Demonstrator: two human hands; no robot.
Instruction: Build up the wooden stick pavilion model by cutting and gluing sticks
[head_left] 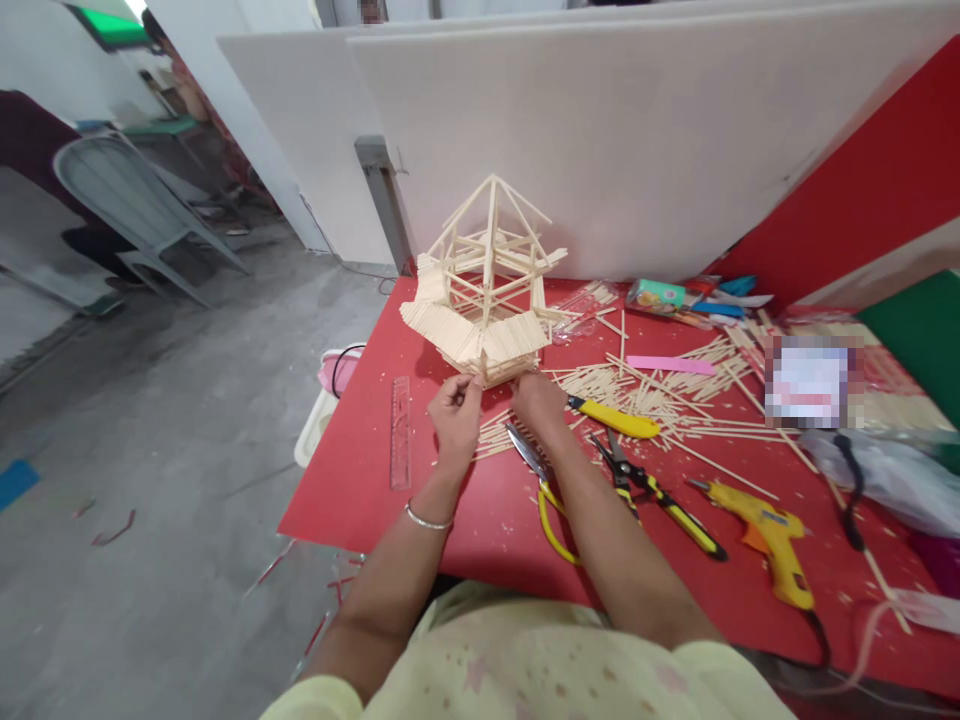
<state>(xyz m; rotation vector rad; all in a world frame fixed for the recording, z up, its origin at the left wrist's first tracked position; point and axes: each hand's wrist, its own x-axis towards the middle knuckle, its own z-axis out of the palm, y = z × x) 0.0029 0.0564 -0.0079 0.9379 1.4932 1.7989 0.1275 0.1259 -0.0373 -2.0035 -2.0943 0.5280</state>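
Observation:
A pale model building made of thin wooden sticks stands on the red table. It has an open peaked frame above and sloping stick-covered roof panels around its lower part. At the model's near corner, my left hand is closed, its thumb and finger pinched at the lower edge. My right hand is closed too, curled against the model's lower right edge, with its fingertips mostly hidden. Yellow-handled scissors lie beside my right forearm. A yellow cutter rests just right of my right hand.
Loose sticks spread over the red table. A clear ruler lies left. Pliers-like cutters, a yellow glue gun and plastic bags are right. White boards stand behind; a chair is far left.

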